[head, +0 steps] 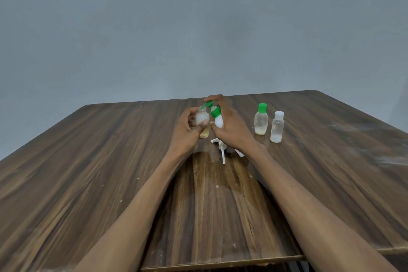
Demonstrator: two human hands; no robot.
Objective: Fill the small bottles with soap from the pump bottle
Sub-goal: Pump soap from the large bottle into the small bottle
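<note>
My left hand (187, 126) grips a small clear bottle (203, 125) with yellowish liquid at its bottom, standing on the wooden table (88, 172). My right hand (231, 126) holds the white pump bottle (217, 120) with its green pump head, tilted left. The green nozzle (207, 104) sits right at the small bottle's open mouth, and a finger of my right hand lies over the pump top. Two more small bottles stand to the right: one with a green cap (261, 119) and one with a white cap (277, 127), both capped.
A loose white pump part with a tube (221, 150) lies on the table just below my right hand. A wet patch (212, 161) spreads on the wood between my forearms. A grey wall rises behind the table's far edge.
</note>
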